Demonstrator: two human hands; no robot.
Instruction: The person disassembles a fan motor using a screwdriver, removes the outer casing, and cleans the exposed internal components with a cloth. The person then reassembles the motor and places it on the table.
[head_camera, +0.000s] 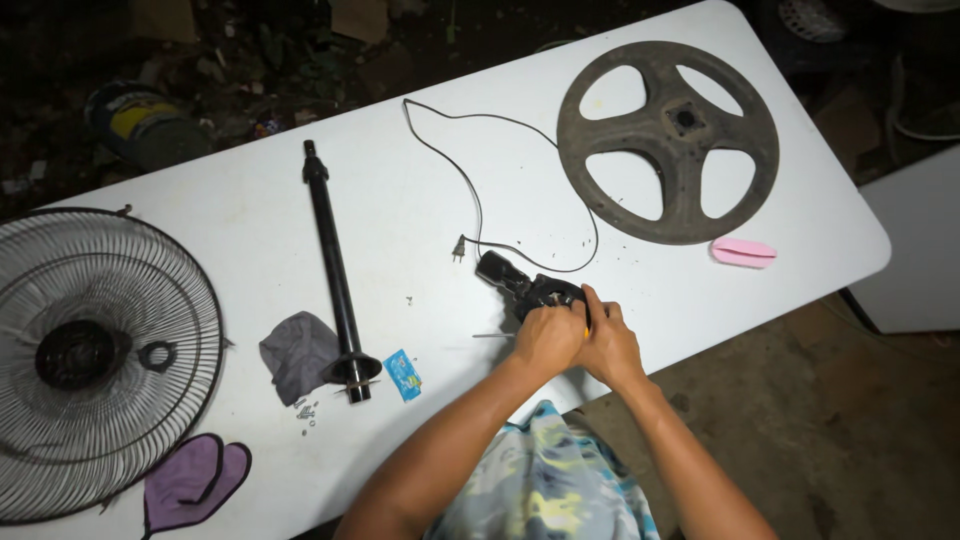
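Observation:
Both my hands are clasped together over a small black fan motor housing (520, 283) near the table's front edge. My left hand (547, 338) grips its near side. My right hand (607, 345) presses against the left one, with a bit of yellow, perhaps a tool handle, showing between the fingers. A thin metal shaft (490, 336) pokes out to the left below the hands. From the housing a black power cord (470, 180) loops back across the table to its plug (459, 249).
White table (420, 200) holds a round dark fan base (668, 141), a pink pad (743, 252), a black pole (335, 270), a grey rag (296, 352), a small blue packet (403, 374), loose screws (305, 412), a wire fan grille (95, 355) and a purple heart-shaped piece (193, 480).

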